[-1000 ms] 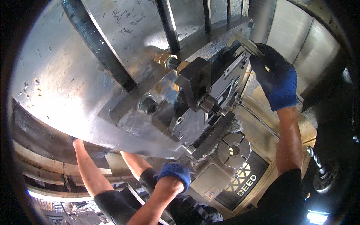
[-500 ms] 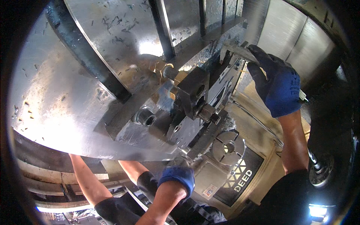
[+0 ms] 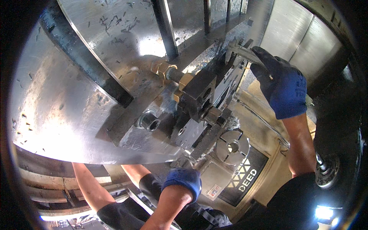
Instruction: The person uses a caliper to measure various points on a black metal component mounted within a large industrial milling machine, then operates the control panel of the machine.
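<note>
My right hand, in a blue glove with dark fingers, is closed around the end of a grey metal bar. The bar meets the upper end of a dark metal assembly. A small pale tip shows behind this glove; whether it belongs to the bar I cannot tell. Low in the middle, my left hand, gloved alike, is at the assembly's lower end by a small shiny metal piece; its fingers are mostly hidden. Between my hands sit a black clamp block, brass-coloured nuts and a steel bolt nut.
A large curved steel disc with slots and scattered metal chips fills the left. A co-worker's bare arms reach up beneath it. Below the assembly are a round slotted metal disc and a dark panel. A lamp shines lower right.
The view has shifted slightly. My right hand keeps its place at the bar, and my left hand stays at the lower end with barely any movement.
</note>
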Demonstrator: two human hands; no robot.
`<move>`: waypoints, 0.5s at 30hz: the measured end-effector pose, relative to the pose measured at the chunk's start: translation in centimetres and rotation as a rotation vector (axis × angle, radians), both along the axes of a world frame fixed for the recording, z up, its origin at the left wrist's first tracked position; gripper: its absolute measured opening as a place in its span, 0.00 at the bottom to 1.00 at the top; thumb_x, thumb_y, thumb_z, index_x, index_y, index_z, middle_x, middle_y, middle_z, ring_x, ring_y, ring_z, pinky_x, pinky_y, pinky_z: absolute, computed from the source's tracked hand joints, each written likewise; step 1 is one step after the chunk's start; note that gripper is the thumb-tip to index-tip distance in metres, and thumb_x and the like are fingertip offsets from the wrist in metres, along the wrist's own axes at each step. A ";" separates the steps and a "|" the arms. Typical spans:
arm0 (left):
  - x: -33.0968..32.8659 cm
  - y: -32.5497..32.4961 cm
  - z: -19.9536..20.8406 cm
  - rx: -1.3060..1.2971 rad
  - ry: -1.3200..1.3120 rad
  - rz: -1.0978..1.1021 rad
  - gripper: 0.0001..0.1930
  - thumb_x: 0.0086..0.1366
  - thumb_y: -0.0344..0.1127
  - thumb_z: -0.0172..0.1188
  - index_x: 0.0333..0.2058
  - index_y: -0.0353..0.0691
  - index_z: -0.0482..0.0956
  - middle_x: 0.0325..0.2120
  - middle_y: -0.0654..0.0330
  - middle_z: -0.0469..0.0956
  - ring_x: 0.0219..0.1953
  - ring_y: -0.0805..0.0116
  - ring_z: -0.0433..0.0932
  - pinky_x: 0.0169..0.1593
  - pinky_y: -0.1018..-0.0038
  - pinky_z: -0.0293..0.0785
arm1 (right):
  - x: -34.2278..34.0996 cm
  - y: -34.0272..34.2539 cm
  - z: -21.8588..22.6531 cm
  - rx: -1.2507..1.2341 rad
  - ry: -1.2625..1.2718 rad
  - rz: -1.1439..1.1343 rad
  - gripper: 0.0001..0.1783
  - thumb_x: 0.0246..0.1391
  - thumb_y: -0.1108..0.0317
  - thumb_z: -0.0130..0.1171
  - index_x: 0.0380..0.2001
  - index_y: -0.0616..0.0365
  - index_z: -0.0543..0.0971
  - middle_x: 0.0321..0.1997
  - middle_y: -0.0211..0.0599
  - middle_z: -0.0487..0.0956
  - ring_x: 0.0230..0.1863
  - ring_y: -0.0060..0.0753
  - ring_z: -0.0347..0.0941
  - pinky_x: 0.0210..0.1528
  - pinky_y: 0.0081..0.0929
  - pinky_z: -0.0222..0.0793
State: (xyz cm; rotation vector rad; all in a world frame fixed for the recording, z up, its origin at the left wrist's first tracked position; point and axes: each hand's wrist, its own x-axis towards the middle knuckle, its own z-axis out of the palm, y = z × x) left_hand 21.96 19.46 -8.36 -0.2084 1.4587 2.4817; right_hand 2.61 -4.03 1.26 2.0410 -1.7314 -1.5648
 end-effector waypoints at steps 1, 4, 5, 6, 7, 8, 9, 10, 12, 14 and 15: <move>0.0 -0.2 0.0 -0.001 -0.014 0.003 0.12 0.63 0.45 0.55 0.33 0.45 0.83 0.31 0.47 0.83 0.37 0.44 0.83 0.43 0.52 0.78 | 0.0 0.0 0.0 0.002 -0.009 -0.007 0.21 0.59 0.54 0.63 0.54 0.46 0.81 0.41 0.50 0.84 0.40 0.50 0.83 0.43 0.40 0.78; 0.3 -1.8 -0.1 0.022 0.001 -0.032 0.13 0.64 0.39 0.54 0.34 0.41 0.86 0.34 0.44 0.84 0.40 0.48 0.84 0.47 0.57 0.79 | -0.7 0.0 -0.3 -0.005 -0.049 0.012 0.21 0.59 0.52 0.62 0.54 0.44 0.81 0.38 0.48 0.83 0.37 0.49 0.82 0.40 0.41 0.77; 0.4 -1.8 0.0 0.024 -0.012 -0.025 0.13 0.64 0.39 0.54 0.34 0.41 0.86 0.34 0.44 0.84 0.40 0.48 0.84 0.47 0.58 0.79 | -1.6 0.3 -0.6 -0.015 -0.067 0.045 0.21 0.59 0.51 0.61 0.54 0.41 0.81 0.36 0.46 0.83 0.35 0.49 0.82 0.37 0.41 0.77; 0.4 -2.0 0.0 0.021 0.003 -0.018 0.13 0.64 0.39 0.54 0.34 0.41 0.86 0.33 0.44 0.84 0.40 0.48 0.84 0.47 0.58 0.79 | -1.9 0.3 -0.2 -0.029 -0.057 0.078 0.21 0.58 0.50 0.61 0.54 0.39 0.80 0.33 0.44 0.83 0.33 0.48 0.81 0.35 0.42 0.76; 0.4 -2.1 -0.1 0.017 0.017 -0.012 0.13 0.64 0.40 0.54 0.34 0.42 0.86 0.33 0.44 0.84 0.40 0.48 0.85 0.47 0.58 0.79 | -1.7 0.1 0.2 -0.021 -0.042 0.081 0.21 0.58 0.50 0.61 0.53 0.38 0.81 0.33 0.44 0.83 0.33 0.49 0.81 0.35 0.42 0.76; 0.5 -2.3 -0.1 0.018 0.032 -0.010 0.13 0.64 0.40 0.54 0.34 0.42 0.86 0.33 0.44 0.84 0.40 0.48 0.85 0.47 0.58 0.79 | -1.2 -0.2 0.6 -0.014 -0.025 0.083 0.21 0.58 0.49 0.61 0.53 0.38 0.81 0.33 0.44 0.83 0.33 0.49 0.81 0.35 0.42 0.76; 0.4 -2.4 -0.1 0.025 0.028 -0.008 0.13 0.64 0.40 0.54 0.34 0.42 0.86 0.33 0.44 0.84 0.40 0.48 0.85 0.47 0.58 0.79 | -1.1 -0.3 0.6 -0.006 -0.030 0.086 0.21 0.58 0.49 0.61 0.53 0.38 0.81 0.33 0.45 0.83 0.33 0.49 0.81 0.35 0.42 0.76; 0.4 -2.5 -0.2 0.024 0.028 -0.009 0.13 0.64 0.40 0.54 0.34 0.42 0.86 0.33 0.44 0.84 0.40 0.48 0.85 0.47 0.58 0.79 | -1.2 -0.4 0.7 0.007 -0.023 0.095 0.21 0.58 0.49 0.61 0.53 0.38 0.81 0.33 0.45 0.83 0.33 0.49 0.81 0.35 0.42 0.76; 0.4 -2.6 -0.3 0.033 0.020 -0.007 0.13 0.64 0.40 0.54 0.34 0.42 0.86 0.33 0.44 0.84 0.40 0.48 0.85 0.47 0.58 0.79 | -1.5 -0.6 0.5 0.037 -0.021 0.114 0.21 0.57 0.50 0.61 0.53 0.39 0.81 0.33 0.45 0.83 0.32 0.50 0.81 0.35 0.42 0.76; 0.4 -2.6 -0.2 0.046 0.000 -0.007 0.13 0.64 0.40 0.54 0.34 0.42 0.86 0.33 0.44 0.84 0.40 0.48 0.85 0.47 0.58 0.79 | -1.1 -0.6 0.0 0.034 -0.047 0.081 0.20 0.57 0.52 0.64 0.51 0.44 0.82 0.35 0.46 0.84 0.34 0.46 0.83 0.37 0.37 0.78; 0.3 -2.6 -0.2 0.052 -0.008 -0.005 0.13 0.64 0.40 0.54 0.34 0.42 0.86 0.33 0.44 0.84 0.40 0.48 0.85 0.47 0.58 0.79 | -1.0 -0.5 -0.2 0.032 -0.059 0.063 0.20 0.57 0.54 0.65 0.51 0.47 0.83 0.36 0.47 0.85 0.34 0.45 0.84 0.38 0.35 0.79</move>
